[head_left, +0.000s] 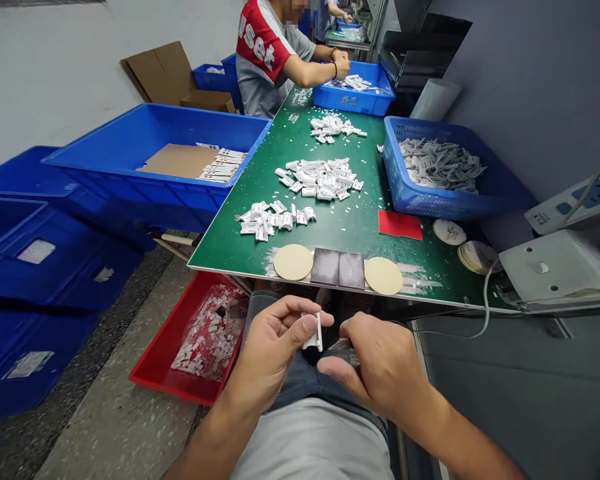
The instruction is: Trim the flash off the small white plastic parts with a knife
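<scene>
Between the thumb and fingers of my left hand (275,347) is a small white plastic part (313,333), held over my lap just off the table's near edge. Close to its right side, my right hand (387,360) is curled, with fingers wrapped round a small thin item that is mostly hidden. The two hands are slightly apart. Similar white parts lie on the green table (230,247) in a near pile (275,220), a middle pile (323,179) and a far pile (333,127).
Round cream discs (293,262) and dark square pads (338,268) line the near edge. A red square (400,225) and a blue basket (430,203) of parts stand right. A red bin (150,377) of scraps sits below left, beside a blue tub (150,180). A co-worker (270,60) works at a blue tray (353,101).
</scene>
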